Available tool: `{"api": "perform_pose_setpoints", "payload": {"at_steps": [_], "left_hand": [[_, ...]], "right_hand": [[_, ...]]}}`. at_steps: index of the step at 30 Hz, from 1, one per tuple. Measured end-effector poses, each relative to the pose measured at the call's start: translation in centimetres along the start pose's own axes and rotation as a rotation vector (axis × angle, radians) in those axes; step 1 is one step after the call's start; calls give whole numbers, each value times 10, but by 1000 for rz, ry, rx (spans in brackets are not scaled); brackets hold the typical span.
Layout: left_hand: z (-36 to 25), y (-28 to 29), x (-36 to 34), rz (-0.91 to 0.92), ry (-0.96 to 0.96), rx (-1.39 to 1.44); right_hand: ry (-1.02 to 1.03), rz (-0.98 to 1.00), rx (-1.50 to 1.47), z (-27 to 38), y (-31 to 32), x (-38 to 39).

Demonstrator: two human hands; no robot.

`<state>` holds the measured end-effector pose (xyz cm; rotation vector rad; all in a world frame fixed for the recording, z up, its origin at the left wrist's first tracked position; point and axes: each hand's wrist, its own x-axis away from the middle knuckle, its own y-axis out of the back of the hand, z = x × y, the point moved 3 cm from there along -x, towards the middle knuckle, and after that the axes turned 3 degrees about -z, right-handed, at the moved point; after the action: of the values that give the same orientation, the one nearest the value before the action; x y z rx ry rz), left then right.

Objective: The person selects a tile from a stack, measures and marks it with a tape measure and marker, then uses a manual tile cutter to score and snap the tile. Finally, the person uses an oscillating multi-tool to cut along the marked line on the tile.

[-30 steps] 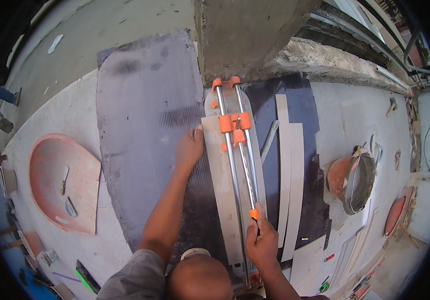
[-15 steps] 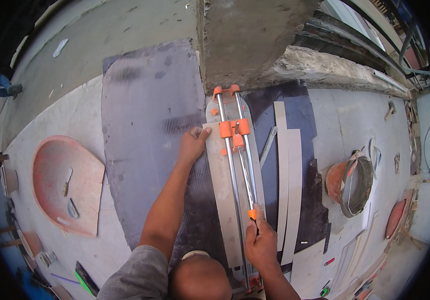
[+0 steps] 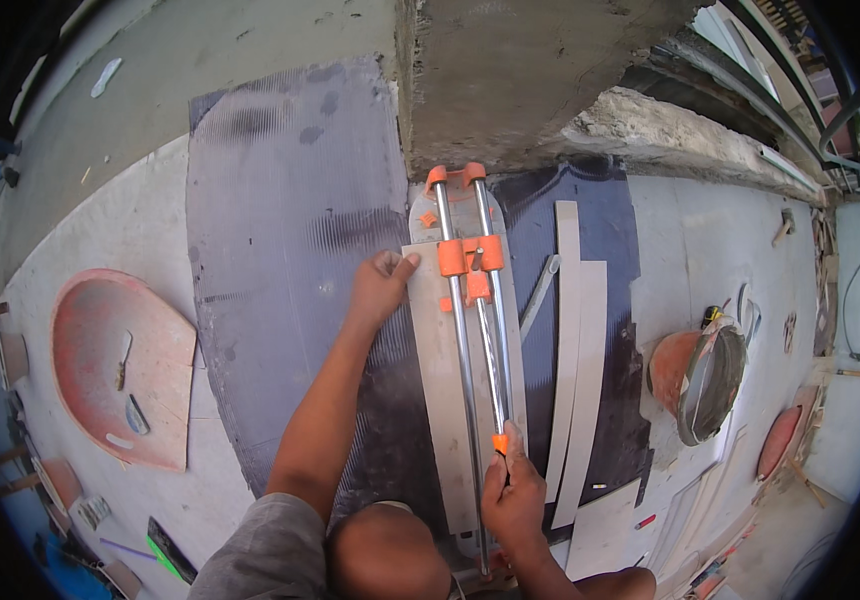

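A manual tile cutter [image 3: 477, 287] with two chrome rails and orange fittings lies lengthwise in front of me. A long beige tile [image 3: 438, 390] rests on its bed under the rails. My left hand [image 3: 383, 285] grips the tile's far left corner, thumb on top and fingers curled at the edge. In my right hand [image 3: 517, 500] is the orange-and-black grip of the cutter's handle [image 3: 499, 443], near the tile's close end. The handle's rod runs away from me to the sliding carriage, close to the far end. The cutting wheel is hidden.
Cut tile strips [image 3: 567, 370] and a grey metal bar [image 3: 540, 297] lie right of the cutter on dark ridged sheeting [image 3: 300, 200]. A mortar bucket [image 3: 675, 370] stands farther right. Left is a reddish scoop-shaped basin [image 3: 80, 370] holding tools. A concrete pillar [image 3: 510, 90] rises beyond.
My right hand and the handle grip have come slightly lower and toward me. My left hand stays on the tile corner, and the carriage remains near the far end. The view has shifted slightly.
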<state>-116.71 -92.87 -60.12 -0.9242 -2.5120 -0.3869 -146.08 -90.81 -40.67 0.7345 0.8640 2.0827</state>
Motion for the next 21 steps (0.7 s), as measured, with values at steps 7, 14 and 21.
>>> {"api": "perform_pose_setpoints", "payload": {"at_steps": [7,14,21], "left_hand": [[2,-1,4,5,20,-7],[0,-1,6,-11,4,-21],[0,2,-8,41,34,58]], "right_hand": [[1,-5,-8,7,-3,-37],[-58,41,-7,16,-5,-75],[-94,48,-22,33,1,-83]]}}
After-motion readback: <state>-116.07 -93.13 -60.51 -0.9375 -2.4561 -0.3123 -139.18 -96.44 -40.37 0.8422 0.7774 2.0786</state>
